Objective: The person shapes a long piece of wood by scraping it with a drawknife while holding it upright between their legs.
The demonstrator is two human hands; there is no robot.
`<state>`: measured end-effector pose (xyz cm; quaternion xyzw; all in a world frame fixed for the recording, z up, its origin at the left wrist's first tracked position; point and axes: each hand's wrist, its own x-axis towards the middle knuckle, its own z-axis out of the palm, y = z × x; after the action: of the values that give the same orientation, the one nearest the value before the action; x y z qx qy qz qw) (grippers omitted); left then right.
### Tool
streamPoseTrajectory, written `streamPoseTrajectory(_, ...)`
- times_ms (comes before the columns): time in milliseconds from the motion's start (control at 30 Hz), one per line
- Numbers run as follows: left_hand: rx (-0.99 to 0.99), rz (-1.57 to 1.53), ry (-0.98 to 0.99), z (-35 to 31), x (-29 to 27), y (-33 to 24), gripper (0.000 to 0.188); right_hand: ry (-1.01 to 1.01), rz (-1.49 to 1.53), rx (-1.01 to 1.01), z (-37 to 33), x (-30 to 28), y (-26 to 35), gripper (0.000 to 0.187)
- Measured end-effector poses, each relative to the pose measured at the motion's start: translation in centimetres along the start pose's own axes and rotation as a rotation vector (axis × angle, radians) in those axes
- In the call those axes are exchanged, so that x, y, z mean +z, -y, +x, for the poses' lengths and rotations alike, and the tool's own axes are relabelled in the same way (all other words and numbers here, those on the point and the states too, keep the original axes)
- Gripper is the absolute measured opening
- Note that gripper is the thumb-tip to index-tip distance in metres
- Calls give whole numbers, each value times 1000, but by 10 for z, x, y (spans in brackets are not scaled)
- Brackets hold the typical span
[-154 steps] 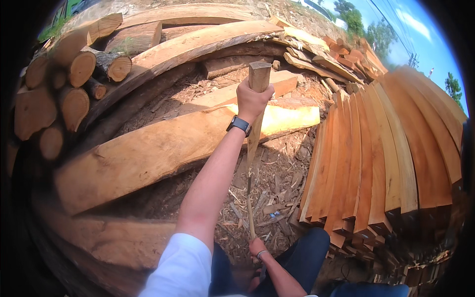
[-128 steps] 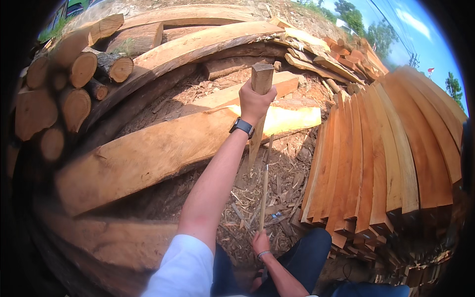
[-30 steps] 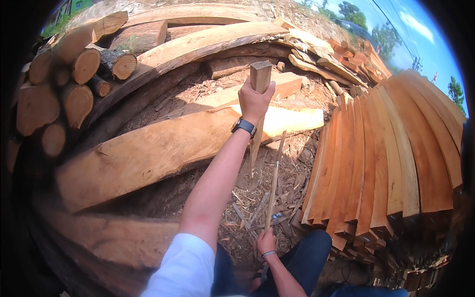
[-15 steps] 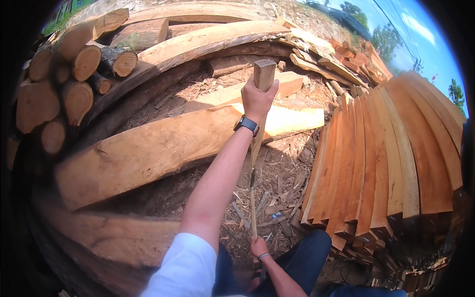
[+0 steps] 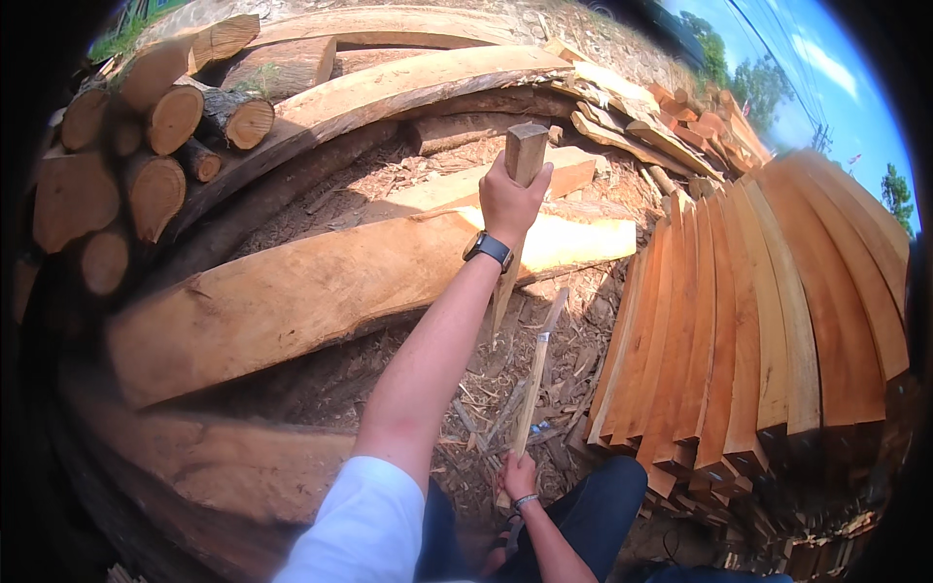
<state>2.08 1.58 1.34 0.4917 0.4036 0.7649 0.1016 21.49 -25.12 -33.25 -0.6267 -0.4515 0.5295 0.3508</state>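
My left hand (image 5: 512, 202), with a dark watch on its wrist, is closed round the upper part of a squared wooden stake (image 5: 526, 151). The stake stands tilted, its flat top above my fist and its lower end narrowing to a point. My right hand (image 5: 518, 475), wearing a bracelet, grips a long-handled knife (image 5: 531, 400) low on its pale wooden handle. A light metal collar joins handle and blade. The blade points up and away, to the right of the stake's tip and apart from it. Wood chips (image 5: 491, 394) cover the ground below.
A thick sawn slab (image 5: 292, 296) lies across the middle, behind the stake. Cut logs (image 5: 175, 120) are piled at the far left. Stacked reddish boards (image 5: 719, 321) rise close on the right. My bent knee (image 5: 617, 481) is beside my right forearm.
The knife has swung right, away from the stake's lower end where its blade was in line with it. My left hand and the stake have barely shifted.
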Motion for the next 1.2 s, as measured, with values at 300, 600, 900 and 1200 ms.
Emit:
streamPoseTrajectory(300,17,-40,-14,2,0,7,35,40,-632,14,-8,6,-6,37)
streamPoseTrajectory(600,11,-2,-29,2,-5,8,35,-99,-688,-107,1,7,-24,36)
streamPoseTrajectory(900,-7,-45,-2,2,-3,8,36,149,-560,81,-8,12,-32,36)
streamPoseTrajectory(1200,-27,-4,-8,2,-1,5,37,473,886,505,28,-28,-18,24)
